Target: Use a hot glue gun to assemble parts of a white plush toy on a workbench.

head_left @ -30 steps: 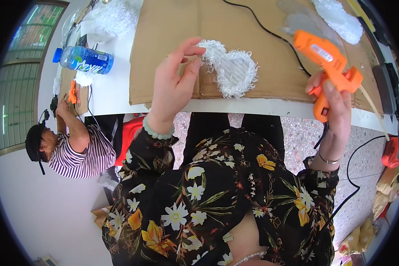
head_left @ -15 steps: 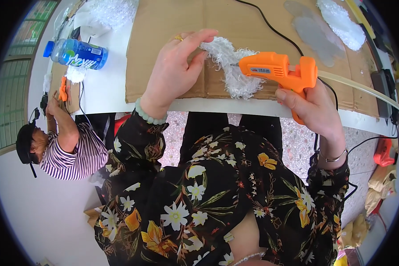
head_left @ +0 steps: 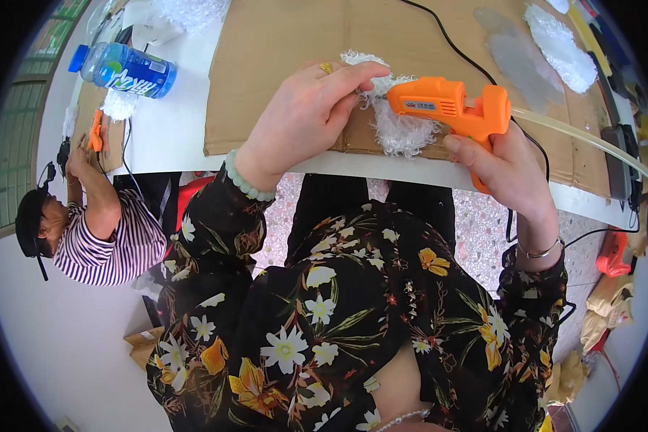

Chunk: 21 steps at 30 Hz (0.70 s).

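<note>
Your right fingers (head_left: 469,152) grip the glue gun (head_left: 433,95); a slip could burn your left fingers (head_left: 358,73) beside its nozzle (head_left: 384,96). Whether those pinch the fluffy piece (head_left: 405,135), I can't tell.

On the white table (head_left: 169,133) lies brown cardboard (head_left: 281,43) (creased), carrying shaggy white pieces (head_left: 405,135).

"What's at ten o'clock?"
"A blue plastic bottle (head_left: 126,70), on the white desk (head_left: 169,126)."
"And nine?"
"A person (head_left: 97,219) in a striped shirt (head_left: 115,248) and dark cap (head_left: 30,219)."
"Eight?"
"A brown cardboard box (head_left: 142,345)."
</note>
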Each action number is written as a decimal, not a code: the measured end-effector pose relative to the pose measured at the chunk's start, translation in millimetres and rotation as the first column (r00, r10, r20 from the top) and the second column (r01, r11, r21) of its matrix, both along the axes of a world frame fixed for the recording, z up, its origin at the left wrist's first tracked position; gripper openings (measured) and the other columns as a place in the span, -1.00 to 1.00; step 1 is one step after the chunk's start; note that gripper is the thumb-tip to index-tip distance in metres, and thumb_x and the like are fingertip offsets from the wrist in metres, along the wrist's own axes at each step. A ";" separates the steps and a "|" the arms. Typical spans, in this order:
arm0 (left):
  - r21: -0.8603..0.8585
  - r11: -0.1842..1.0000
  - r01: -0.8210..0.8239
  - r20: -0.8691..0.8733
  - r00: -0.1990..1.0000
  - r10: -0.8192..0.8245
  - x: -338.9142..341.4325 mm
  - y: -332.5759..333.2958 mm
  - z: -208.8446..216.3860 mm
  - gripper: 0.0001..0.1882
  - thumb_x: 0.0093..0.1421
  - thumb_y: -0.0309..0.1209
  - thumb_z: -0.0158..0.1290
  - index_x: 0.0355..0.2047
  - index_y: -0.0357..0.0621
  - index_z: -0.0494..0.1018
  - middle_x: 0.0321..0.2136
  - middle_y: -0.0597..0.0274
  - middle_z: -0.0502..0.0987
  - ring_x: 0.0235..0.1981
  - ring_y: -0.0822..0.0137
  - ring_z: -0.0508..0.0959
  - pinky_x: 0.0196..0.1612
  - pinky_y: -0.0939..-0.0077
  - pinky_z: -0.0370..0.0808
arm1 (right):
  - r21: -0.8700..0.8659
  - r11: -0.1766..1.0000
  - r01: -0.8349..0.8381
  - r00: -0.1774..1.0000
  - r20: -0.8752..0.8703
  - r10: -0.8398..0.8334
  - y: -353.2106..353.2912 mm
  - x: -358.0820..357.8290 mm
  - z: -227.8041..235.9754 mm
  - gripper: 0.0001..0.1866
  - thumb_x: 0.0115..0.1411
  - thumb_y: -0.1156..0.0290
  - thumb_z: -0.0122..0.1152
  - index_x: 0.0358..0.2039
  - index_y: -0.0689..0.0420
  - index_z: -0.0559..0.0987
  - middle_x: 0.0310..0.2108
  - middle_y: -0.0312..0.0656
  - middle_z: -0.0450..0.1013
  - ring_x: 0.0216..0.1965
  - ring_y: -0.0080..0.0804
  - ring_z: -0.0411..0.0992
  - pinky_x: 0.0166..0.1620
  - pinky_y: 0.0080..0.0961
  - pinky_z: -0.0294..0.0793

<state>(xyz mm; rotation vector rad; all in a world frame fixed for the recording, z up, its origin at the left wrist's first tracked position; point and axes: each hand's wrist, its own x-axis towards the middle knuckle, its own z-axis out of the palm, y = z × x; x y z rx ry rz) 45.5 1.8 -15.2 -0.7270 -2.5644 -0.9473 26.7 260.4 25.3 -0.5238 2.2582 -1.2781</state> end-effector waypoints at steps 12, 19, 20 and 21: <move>-0.022 0.999 0.043 -0.043 0.998 -0.043 -5.6 -0.7 -3.6 -0.55 0.00 -0.65 -0.03 -0.06 -0.02 0.38 -0.48 0.25 0.52 -0.38 0.16 0.49 -0.22 0.33 0.39 | 0.045 0.997 -0.059 0.987 -0.147 0.065 2.0 -1.1 -0.6 -0.68 0.13 0.35 0.18 -0.17 0.22 0.37 -0.62 -0.45 0.28 -0.66 -0.76 0.17 -0.59 -0.75 0.14; -0.041 0.998 0.044 -0.041 0.998 -0.046 -6.5 -1.8 -3.0 -0.55 0.00 -0.64 -0.04 -0.06 0.00 0.37 -0.46 0.26 0.54 -0.37 0.17 0.51 -0.12 0.28 0.37 | 0.066 0.995 -0.073 0.946 -0.312 0.090 0.1 -2.9 1.3 -0.65 0.10 0.33 0.21 -0.15 0.20 0.38 -0.62 -0.44 0.29 -0.65 -0.74 0.18 -0.57 -0.72 0.16; -0.040 0.998 0.043 -0.039 0.998 -0.045 -6.5 -2.1 -3.3 -0.55 0.00 -0.64 -0.04 -0.06 0.00 0.37 -0.46 0.26 0.54 -0.37 0.17 0.51 -0.12 0.28 0.37 | 0.067 0.995 -0.074 0.946 -0.310 0.091 -0.4 -3.1 0.7 -0.65 0.10 0.33 0.21 -0.15 0.20 0.38 -0.62 -0.44 0.29 -0.65 -0.74 0.18 -0.57 -0.72 0.16; -0.047 0.998 0.039 -0.040 0.998 -0.041 -6.3 -2.4 -3.5 -0.55 0.00 -0.64 -0.04 -0.07 0.00 0.37 -0.45 0.26 0.54 -0.37 0.17 0.51 -0.10 0.27 0.37 | 0.060 0.997 -0.055 0.948 -0.309 0.071 -0.9 -3.2 -0.2 -0.65 0.10 0.33 0.20 -0.15 0.20 0.39 -0.62 -0.43 0.29 -0.65 -0.74 0.19 -0.57 -0.72 0.17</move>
